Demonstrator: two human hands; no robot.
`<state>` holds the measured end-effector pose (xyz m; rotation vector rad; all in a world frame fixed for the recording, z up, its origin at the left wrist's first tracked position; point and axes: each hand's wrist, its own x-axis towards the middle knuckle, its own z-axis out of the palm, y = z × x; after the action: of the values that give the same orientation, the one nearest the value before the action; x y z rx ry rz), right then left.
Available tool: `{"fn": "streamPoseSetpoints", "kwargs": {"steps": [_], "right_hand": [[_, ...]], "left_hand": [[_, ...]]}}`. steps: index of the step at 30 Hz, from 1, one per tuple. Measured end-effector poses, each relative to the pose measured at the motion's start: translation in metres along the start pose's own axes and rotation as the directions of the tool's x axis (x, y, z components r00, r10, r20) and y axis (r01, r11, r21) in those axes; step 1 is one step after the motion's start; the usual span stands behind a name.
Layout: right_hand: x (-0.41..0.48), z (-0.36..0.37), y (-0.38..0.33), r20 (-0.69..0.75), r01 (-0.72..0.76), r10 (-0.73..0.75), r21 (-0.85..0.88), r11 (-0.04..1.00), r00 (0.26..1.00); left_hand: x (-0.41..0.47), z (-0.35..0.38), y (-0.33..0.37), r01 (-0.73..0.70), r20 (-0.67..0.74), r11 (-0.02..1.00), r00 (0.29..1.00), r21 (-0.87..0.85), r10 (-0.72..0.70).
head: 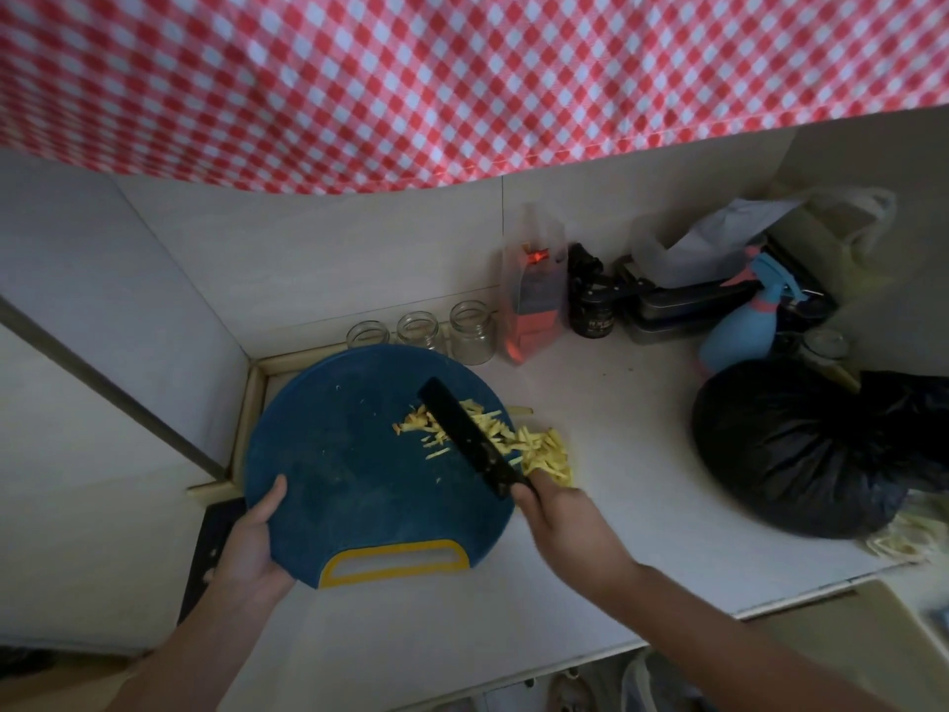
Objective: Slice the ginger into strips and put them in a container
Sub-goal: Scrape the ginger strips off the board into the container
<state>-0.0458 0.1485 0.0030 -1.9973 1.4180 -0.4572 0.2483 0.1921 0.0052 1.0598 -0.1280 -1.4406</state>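
Observation:
A round blue cutting board [349, 465] with a yellow handle cutout is lifted and tilted over the counter. My left hand [254, 544] grips its lower left edge. My right hand [560, 526] holds a black knife [470, 436] whose blade lies across the board's right side. Yellow ginger strips [539, 449] lie on the board by the blade and in a heap just past its right edge. What that heap rests in or on is hidden by the board and my hand.
Three empty glass jars [421, 328] stand behind the board. Further right are an orange carton [531, 310], a dark bottle [590, 300], a blue spray bottle [744, 321] and a full black bag [806, 449]. A red checked cloth [462, 79] hangs above.

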Motion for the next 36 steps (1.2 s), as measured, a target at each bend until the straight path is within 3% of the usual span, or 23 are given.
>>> {"fn": "streamPoseSetpoints", "kwargs": {"steps": [3, 8, 13, 22, 36], "right_hand": [[0.010, 0.028, -0.032, 0.034, -0.004, 0.003, 0.052, 0.999, 0.999], [0.016, 0.050, -0.056, 0.039, -0.054, 0.056, -0.042, 0.998, 0.998], [0.006, 0.049, -0.040, -0.004, -0.101, 0.101, -0.136, 0.986, 0.995], [-0.017, 0.041, -0.005, -0.022, -0.205, 0.204, -0.140, 0.969, 0.979], [-0.029, 0.025, 0.033, -0.037, -0.079, 0.071, -0.324, 0.943, 0.997]], "left_hand": [[0.000, 0.002, -0.003, -0.005, -0.003, 1.000, 1.000, -0.008, 0.005], [-0.006, 0.000, -0.003, -0.007, 0.000, 1.000, 1.000, 0.018, 0.007], [-0.007, -0.008, 0.002, -0.012, -0.020, 1.000, 1.000, 0.028, 0.013], [-0.005, -0.011, -0.004, 0.027, -0.023, 0.999, 0.999, 0.018, -0.027], [-0.004, -0.004, 0.000, 0.008, -0.001, 0.998, 1.000, 0.066, -0.008]]}}
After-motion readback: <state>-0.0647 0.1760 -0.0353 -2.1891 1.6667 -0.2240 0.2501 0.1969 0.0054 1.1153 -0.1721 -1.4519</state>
